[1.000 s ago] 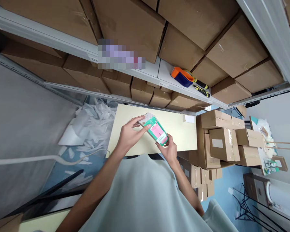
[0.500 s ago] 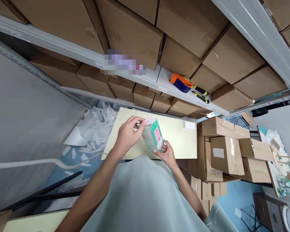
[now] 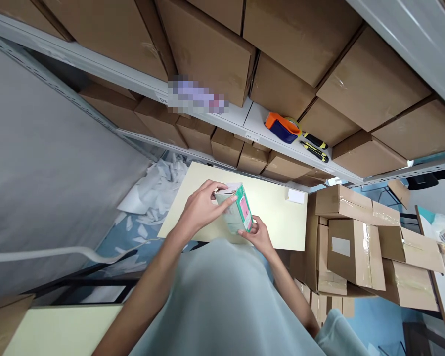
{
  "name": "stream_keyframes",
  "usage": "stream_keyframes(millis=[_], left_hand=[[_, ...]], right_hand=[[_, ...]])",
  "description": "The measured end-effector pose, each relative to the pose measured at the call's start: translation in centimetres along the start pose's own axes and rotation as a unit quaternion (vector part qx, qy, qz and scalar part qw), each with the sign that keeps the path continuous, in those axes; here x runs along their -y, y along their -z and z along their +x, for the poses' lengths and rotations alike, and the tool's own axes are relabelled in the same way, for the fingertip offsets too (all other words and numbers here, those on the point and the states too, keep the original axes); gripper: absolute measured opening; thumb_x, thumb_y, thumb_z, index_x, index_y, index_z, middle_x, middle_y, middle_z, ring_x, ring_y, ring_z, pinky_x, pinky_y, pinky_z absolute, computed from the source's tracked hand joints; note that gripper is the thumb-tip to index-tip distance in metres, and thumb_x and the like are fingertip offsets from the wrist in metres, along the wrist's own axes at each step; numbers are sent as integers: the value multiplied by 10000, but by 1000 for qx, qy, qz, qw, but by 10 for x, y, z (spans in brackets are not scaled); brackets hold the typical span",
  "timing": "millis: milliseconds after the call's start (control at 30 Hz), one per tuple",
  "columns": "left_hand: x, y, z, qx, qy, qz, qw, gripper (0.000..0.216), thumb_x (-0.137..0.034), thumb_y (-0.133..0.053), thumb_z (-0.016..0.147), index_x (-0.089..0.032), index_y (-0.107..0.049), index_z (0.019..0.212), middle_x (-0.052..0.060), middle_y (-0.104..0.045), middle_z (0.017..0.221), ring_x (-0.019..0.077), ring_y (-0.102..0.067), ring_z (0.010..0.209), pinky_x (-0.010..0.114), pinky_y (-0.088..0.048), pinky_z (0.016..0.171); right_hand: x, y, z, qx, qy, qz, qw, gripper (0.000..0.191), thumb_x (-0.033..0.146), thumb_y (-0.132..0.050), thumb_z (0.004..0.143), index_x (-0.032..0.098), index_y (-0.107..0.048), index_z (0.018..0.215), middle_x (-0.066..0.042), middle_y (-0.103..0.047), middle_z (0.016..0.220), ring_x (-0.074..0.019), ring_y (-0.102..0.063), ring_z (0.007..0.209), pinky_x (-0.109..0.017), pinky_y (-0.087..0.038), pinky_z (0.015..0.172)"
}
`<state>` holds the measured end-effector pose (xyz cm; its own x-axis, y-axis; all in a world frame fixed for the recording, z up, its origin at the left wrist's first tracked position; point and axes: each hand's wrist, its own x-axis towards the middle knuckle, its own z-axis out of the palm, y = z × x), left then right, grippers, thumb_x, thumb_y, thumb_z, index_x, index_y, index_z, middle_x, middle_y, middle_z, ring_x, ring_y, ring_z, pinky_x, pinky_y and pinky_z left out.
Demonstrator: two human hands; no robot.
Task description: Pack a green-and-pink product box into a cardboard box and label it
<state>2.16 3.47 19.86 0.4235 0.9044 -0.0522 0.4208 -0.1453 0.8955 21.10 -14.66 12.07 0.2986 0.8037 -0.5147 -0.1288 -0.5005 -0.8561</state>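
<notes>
A small green and white carton (image 3: 237,215) with a pink picture on one side is held tilted above the pale yellow table (image 3: 282,217). My left hand (image 3: 202,205) grips its upper end, the thumb across the near top edge and the fingers at the far side. My right hand (image 3: 258,236) supports the lower right corner, thumb in front and fingers behind. The carton's back and underside are hidden from me. Toward the table's far right corner lies a small white box (image 3: 295,196).
Above the table runs a shelf holding brown cartons (image 3: 278,89), an orange and blue tape dispenser (image 3: 283,127) and yellow-black cutters (image 3: 315,151). Taped cardboard boxes (image 3: 356,252) are stacked at right. White paper scraps (image 3: 152,193) lie at left, near a white cable (image 3: 77,252).
My left thumb has moved right along the carton's top edge, toward its green side. The carton stays in both hands, and my view has shifted slightly.
</notes>
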Motion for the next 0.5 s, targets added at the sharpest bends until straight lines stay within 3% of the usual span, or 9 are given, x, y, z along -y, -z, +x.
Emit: stream_keyframes(millis=[67,200,333,500], left_hand=[[2,0,-2,-9,3,-48,999,502,-685,-718,903,-270,-788,1177,99,-798,1259,273,-750,986,411,-608,910],[11,0,-6,-32,13,-150,988,529,-690,-726,912,-270,-775,1230,119,-792,1358,332,-707,1330,491,-581,1152],[21,-3,-6,-14,44,-238,970,681,-710,-830,816,-262,-749,1324,138,-733,1486,355,-690,1400,487,-625,1132],[31,-7,-2,-39,59,-273,959,683,-683,-878,786,-253,-768,1306,144,-747,1468,361,-678,1404,498,-616,1151]], right_hand=[[4,7,-1,61,-24,35,997,876,634,-1049,578,236,-628,1234,-23,-833,943,-201,-794,780,-316,-639,769],[8,15,-4,169,-85,89,978,760,764,-952,707,178,-708,1125,-48,-806,806,-219,-793,679,-279,-597,642],[4,11,-1,201,-143,114,962,726,882,-817,778,169,-693,840,-53,-716,646,-194,-715,543,-247,-504,493],[10,6,0,198,-183,97,958,665,850,-695,934,196,-666,813,-31,-679,624,-191,-705,563,-241,-501,508]])
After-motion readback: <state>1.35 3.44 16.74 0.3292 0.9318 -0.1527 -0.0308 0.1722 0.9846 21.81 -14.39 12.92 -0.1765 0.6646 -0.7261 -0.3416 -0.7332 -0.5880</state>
